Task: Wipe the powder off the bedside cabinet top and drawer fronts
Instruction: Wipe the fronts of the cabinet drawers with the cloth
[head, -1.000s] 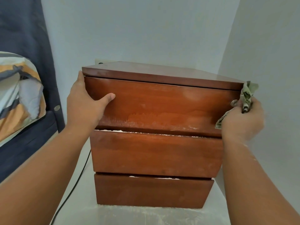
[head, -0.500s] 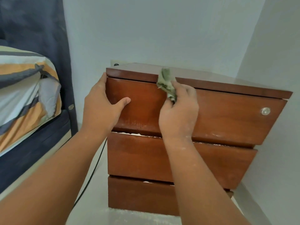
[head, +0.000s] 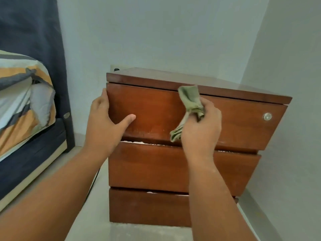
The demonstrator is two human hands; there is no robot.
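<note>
Far left: bed [head: 26, 153] with a striped pillow [head: 22, 94] against a dark blue headboard [head: 34, 32]. A dark cable [head: 92, 185] runs along the floor [head: 139, 232] between the bed and the cabinet.

Left hand [head: 106, 126]: grips the left edge of the cabinet [head: 156, 162] at the height of the top drawer front [head: 152, 108]. The fingers are curled round the side, out of sight. The thumb lies flat on the drawer front, pointing right.

Cabinet: brown wood with three drawers, standing on the floor in the corner of the room. The cabinet top [head: 173, 77] is seen edge-on and looks glossy.

Powder [head: 133, 142]: a white line in the gap between the top and middle drawers, just right of the left hand. There is a faint pale haze on the lower part of the top drawer front, and a smaller white streak in the gap above the bottom drawer.

Cloth [head: 190, 103]: green and bunched. Its upper end is on the top drawer front just under the top's edge, and its lower end hangs out below the palm.

Right hand [head: 201, 131]: fingers clamped on the cloth, holding it to the middle of the top drawer front. The forearm shows pale specks.

Right: a round metal lock [head: 267, 116] near the drawer's right end, well apart from the hand.
</note>
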